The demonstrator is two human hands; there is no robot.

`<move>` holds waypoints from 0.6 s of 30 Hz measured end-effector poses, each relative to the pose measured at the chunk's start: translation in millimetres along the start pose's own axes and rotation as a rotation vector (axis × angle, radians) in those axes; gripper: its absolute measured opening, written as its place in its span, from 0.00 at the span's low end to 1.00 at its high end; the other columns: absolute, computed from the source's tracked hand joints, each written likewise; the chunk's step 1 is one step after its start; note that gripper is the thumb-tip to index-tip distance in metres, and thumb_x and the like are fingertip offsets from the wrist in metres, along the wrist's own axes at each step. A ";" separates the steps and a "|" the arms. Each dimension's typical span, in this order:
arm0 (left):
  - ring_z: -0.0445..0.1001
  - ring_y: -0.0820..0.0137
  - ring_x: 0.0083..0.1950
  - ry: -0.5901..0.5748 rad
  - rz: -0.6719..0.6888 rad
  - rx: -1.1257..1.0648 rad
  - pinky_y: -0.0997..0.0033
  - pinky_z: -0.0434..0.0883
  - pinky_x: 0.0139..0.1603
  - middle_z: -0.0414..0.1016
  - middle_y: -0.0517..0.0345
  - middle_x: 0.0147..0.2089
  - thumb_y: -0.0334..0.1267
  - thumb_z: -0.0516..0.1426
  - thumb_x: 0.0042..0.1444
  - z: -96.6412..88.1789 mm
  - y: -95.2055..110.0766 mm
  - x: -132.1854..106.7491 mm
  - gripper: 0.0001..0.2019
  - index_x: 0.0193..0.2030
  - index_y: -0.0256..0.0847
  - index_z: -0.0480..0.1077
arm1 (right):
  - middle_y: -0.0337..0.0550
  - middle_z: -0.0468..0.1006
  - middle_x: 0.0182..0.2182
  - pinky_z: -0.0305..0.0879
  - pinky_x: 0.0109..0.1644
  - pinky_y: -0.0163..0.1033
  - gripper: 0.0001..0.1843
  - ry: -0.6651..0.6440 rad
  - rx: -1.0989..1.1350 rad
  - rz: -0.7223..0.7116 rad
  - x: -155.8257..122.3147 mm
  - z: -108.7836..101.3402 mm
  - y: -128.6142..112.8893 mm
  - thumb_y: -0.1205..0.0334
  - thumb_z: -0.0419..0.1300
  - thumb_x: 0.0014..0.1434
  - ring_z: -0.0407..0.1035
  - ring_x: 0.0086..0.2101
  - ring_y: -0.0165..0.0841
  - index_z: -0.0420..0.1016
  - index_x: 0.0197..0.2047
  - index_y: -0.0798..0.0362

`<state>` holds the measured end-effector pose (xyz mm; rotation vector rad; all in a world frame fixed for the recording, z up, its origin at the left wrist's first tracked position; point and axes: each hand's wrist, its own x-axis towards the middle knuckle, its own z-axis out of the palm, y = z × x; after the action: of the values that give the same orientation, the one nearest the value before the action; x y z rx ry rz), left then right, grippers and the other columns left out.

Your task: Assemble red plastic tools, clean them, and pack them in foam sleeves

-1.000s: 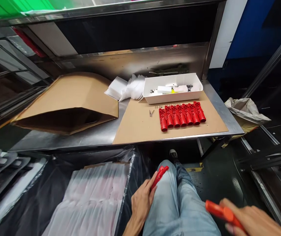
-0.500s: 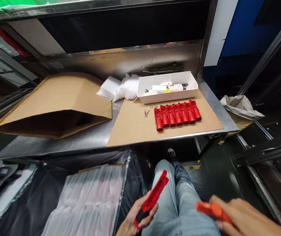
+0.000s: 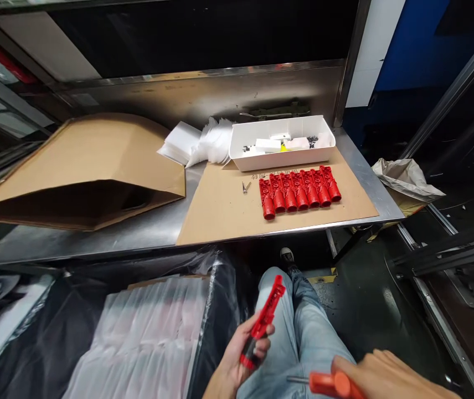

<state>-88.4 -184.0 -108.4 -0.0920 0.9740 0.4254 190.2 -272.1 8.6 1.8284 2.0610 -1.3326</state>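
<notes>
My left hand [image 3: 245,346], fingers wrapped round it, grips a long red plastic housing [image 3: 267,310] with a black section at its lower end. It is held tilted above my left thigh. Lower right, my right hand [image 3: 380,374] is closed on an orange-handled tool [image 3: 329,383], whose thin metal shaft points left toward the housing without touching it. The exact kind of tool I cannot make out. On the bench ahead, several similar red housings [image 3: 301,191] lie side by side in a row on a cardboard sheet [image 3: 216,213].
Behind the row stands a white tray [image 3: 282,160] with small parts. Small metal nippers [image 3: 245,187] lie on the cardboard. White foam sleeves [image 3: 214,141] and an open carton [image 3: 124,149] sit to the left. Wrapped pieces fill a black-lined bin [image 3: 224,277]; a paper bag [image 3: 407,180] stands right.
The red housing has turned more upright in my left hand. My right hand has come left with the orange-handled tool, and its metal shaft now shows. The view has shifted slightly.
</notes>
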 end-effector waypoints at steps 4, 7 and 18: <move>0.56 0.84 0.12 0.011 -0.023 0.119 0.86 0.55 0.11 0.66 0.60 0.23 0.43 0.41 0.71 2.5 -1.6 -9.7 0.25 0.29 0.31 0.67 | 0.47 0.79 0.39 0.63 0.44 0.45 0.16 0.047 -0.035 0.107 1.2 -13.5 -18.8 0.59 0.46 0.65 0.74 0.41 0.46 0.70 0.52 0.45; 0.57 0.83 0.14 -0.003 0.059 0.189 0.85 0.56 0.12 0.67 0.59 0.24 0.41 0.49 0.68 3.6 -3.1 -10.7 0.18 0.30 0.32 0.68 | 0.47 0.80 0.38 0.65 0.41 0.43 0.15 -0.156 0.020 0.060 4.5 -15.5 -21.1 0.58 0.51 0.62 0.75 0.41 0.48 0.73 0.49 0.43; 0.73 0.69 0.32 -0.107 0.656 0.344 0.72 0.69 0.32 0.76 0.58 0.37 0.48 0.73 0.41 6.3 -18.5 -15.2 0.37 0.59 0.46 0.68 | 0.37 0.74 0.33 0.66 0.48 0.48 0.29 1.460 0.875 0.329 59.5 -45.9 159.4 0.44 0.68 0.41 0.68 0.35 0.36 0.74 0.43 0.53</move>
<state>-83.7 -204.0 -94.5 0.5710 0.9448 0.8439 328.2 -211.8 -82.7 4.1407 1.1053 -0.8060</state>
